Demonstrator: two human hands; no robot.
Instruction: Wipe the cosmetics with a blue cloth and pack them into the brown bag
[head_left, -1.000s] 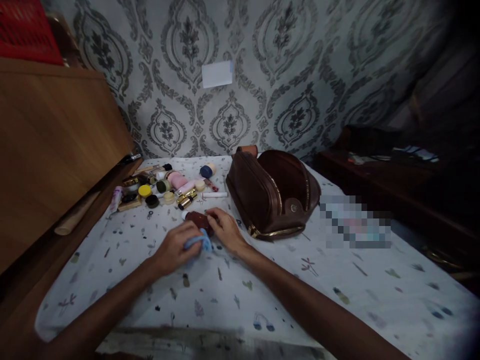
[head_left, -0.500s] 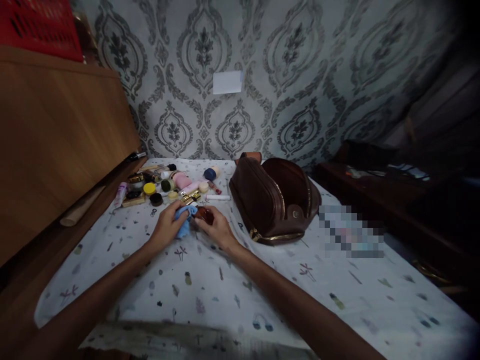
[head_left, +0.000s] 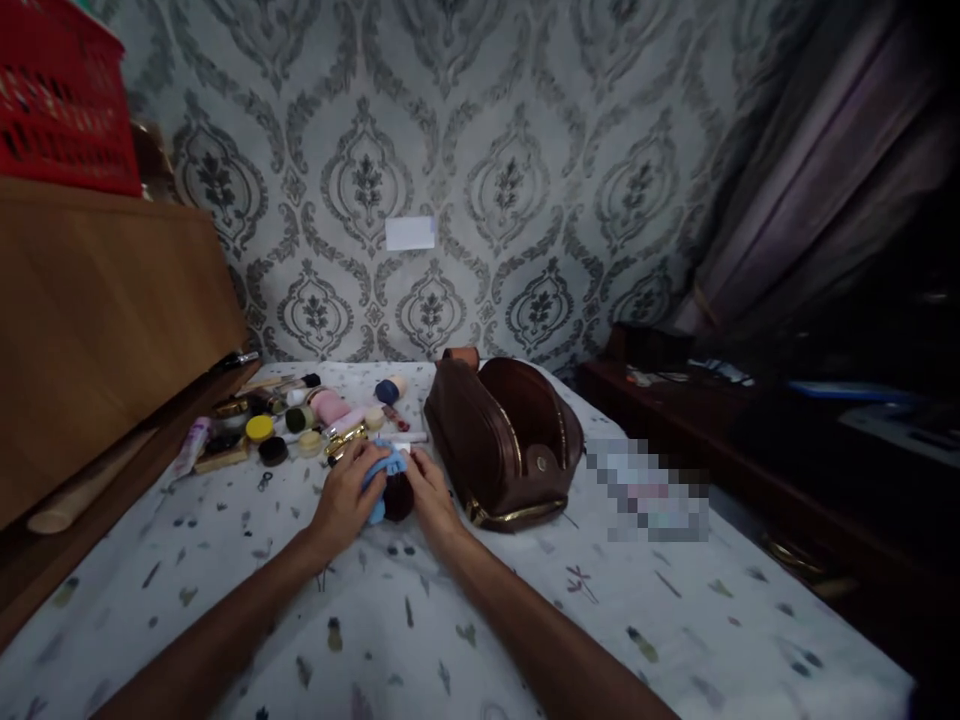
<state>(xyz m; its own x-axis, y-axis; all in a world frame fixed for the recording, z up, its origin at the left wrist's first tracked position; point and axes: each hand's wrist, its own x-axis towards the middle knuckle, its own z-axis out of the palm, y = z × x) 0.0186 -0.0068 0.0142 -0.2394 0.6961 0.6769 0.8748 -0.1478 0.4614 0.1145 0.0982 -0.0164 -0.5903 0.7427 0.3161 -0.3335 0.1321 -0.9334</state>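
Observation:
My left hand (head_left: 339,508) is closed on a light blue cloth (head_left: 391,461), which is pressed against a dark reddish-brown object with a round face (head_left: 399,497). My right hand (head_left: 436,503) grips this object from the other side; its exact kind is unclear. Just beyond my hands lie gold tubes (head_left: 346,441) and a white stick (head_left: 409,437). A brown bag (head_left: 469,450) with gold zips stands to their right, its top gaping.
Several cosmetics cover the cloth's far left, among them a yellow-lidded jar (head_left: 259,429), a dark jar (head_left: 273,452) and a pink item (head_left: 328,405). A wooden cabinet (head_left: 112,320) carries a red basket (head_left: 64,110). A blurred-out item (head_left: 652,492) lies right of the bag.
The reddish-brown object has been turned so its dark round face shows, and the cloth now wraps over its top and left side. The camera view has tilted up and shifted right.

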